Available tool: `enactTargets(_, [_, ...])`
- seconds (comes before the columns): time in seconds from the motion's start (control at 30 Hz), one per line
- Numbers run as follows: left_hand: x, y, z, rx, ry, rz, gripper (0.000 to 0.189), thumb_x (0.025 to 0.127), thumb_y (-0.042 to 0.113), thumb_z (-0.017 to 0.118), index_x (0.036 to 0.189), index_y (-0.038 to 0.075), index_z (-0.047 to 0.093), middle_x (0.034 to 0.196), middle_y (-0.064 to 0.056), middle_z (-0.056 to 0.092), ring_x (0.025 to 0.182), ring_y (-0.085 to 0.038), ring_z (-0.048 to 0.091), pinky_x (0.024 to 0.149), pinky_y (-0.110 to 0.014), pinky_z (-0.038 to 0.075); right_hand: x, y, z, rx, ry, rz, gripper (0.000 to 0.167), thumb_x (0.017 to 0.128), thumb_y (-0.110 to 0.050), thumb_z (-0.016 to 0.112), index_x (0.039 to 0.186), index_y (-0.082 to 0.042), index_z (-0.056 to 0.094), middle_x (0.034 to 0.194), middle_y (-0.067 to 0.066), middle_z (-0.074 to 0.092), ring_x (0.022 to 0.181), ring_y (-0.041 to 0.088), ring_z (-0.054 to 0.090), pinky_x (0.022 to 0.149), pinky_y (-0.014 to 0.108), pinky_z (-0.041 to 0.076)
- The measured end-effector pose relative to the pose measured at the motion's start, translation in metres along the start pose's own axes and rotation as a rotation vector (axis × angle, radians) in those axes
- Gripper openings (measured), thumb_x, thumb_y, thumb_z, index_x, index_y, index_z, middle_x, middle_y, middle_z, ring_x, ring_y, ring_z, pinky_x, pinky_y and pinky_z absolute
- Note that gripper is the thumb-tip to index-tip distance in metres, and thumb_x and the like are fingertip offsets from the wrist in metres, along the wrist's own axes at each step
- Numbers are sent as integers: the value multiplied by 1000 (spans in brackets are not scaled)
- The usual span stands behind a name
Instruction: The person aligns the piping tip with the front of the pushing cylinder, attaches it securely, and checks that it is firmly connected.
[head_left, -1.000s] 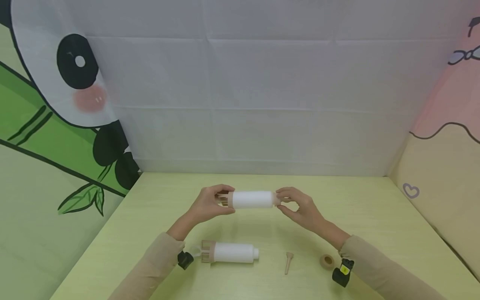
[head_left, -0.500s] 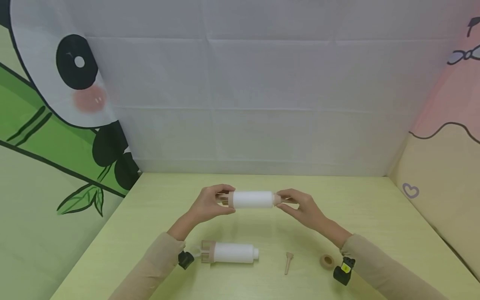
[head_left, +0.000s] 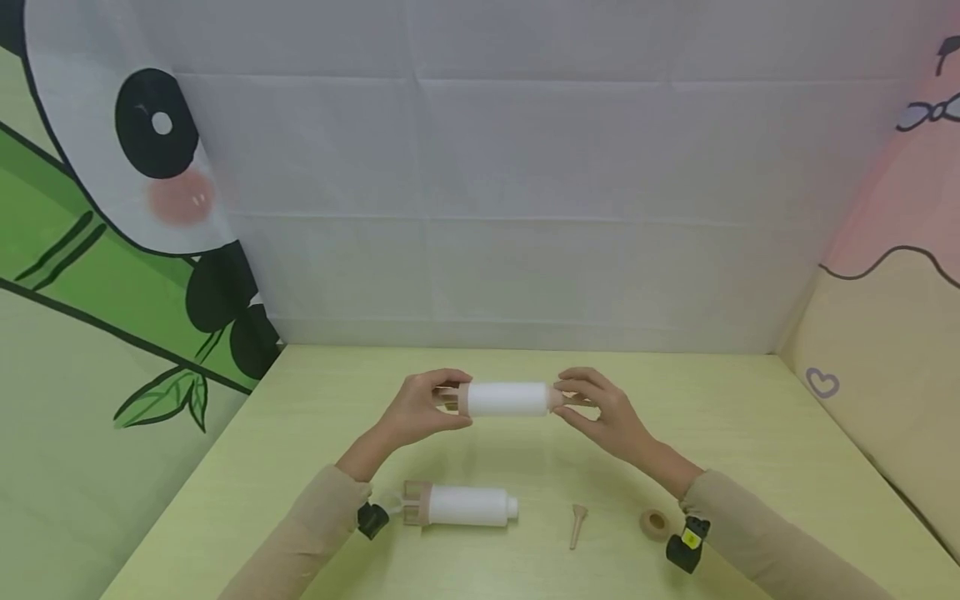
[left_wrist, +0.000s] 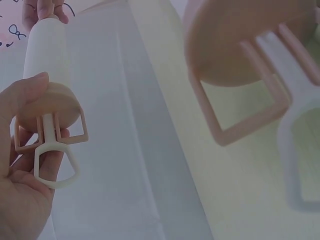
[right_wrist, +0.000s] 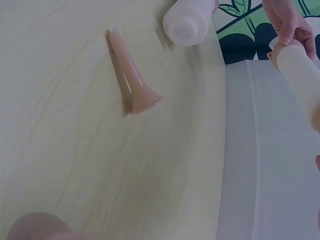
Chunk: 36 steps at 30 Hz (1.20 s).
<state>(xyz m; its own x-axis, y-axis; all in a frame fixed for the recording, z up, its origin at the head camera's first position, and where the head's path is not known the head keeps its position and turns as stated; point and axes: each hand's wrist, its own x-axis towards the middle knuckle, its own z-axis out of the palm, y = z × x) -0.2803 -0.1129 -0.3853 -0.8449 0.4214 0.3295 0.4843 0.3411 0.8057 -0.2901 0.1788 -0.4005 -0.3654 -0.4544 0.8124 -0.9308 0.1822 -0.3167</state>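
Note:
A white icing syringe [head_left: 506, 399] is held level above the table between both hands. My left hand [head_left: 408, 412] grips its beige handled end, thumb on the cap and fingers beneath. The white plunger ring [left_wrist: 52, 146] shows near that palm in the left wrist view. At the other end, my right hand [head_left: 611, 417] pinches the beige collar [head_left: 555, 398] with thumb and fingertips. A slim beige nozzle [head_left: 579, 402] points from the collar towards the right palm. That end is mostly cut off in the right wrist view.
A second icing syringe [head_left: 468, 506] lies on the table [head_left: 750, 467], in front of the held one. To its right lie a loose beige nozzle [head_left: 577, 527] and a beige ring [head_left: 655, 524]. Cloth walls [head_left: 525, 275] stand behind and at the sides.
The right hand's fingers have shifted round the collar, the upper ones lifting and spreading. The slim nozzle beneath them has come into sight. The left hand and syringe stay nearly still.

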Motion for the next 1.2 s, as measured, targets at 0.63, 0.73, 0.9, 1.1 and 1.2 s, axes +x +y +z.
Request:
enactTargets(0.63, [0, 20, -1, 70, 18, -13, 49, 69, -5, 75, 113, -7, 56, 110, -22, 58, 95, -34, 60, 78, -39, 53, 1, 0, -2, -6, -20, -41, 37, 66, 17, 70, 100, 8, 59, 94, 20, 61, 80, 28, 63, 65, 35, 55])
enactTargets(0.73, [2, 6, 0, 73, 29, 1, 50, 68, -2, 76, 114, -4, 56, 110, -19, 59, 95, -31, 61, 78, -36, 53, 6, -7, -4, 4, -26, -7, 35, 65, 18, 70, 97, 9, 58, 92, 21, 61, 79, 29, 63, 63, 36, 55])
enactTargets(0.9, [1, 4, -1, 65, 23, 6, 49, 68, 2, 77, 113, 0, 58, 109, -16, 60, 94, -27, 62, 76, -28, 53, 3, -4, -3, 58, -28, 58, 35, 67, 17, 69, 99, 6, 60, 93, 19, 63, 80, 27, 64, 65, 31, 55])
enactTargets(1.1, [2, 7, -5, 27, -14, -22, 49, 70, 2, 76, 115, -1, 57, 111, -17, 59, 95, -29, 61, 76, -28, 53, -6, 12, 0, 100, -20, 67, 38, 68, 15, 70, 103, 2, 62, 97, 16, 63, 85, 24, 64, 69, 28, 55])
enactTargets(1.2, [2, 7, -7, 5, -32, -66, 50, 70, 4, 76, 117, -1, 57, 113, -17, 58, 97, -29, 61, 75, -26, 53, -7, 13, 0, 129, -21, 51, 38, 69, 15, 69, 104, 2, 62, 99, 16, 62, 87, 24, 63, 68, 31, 55])
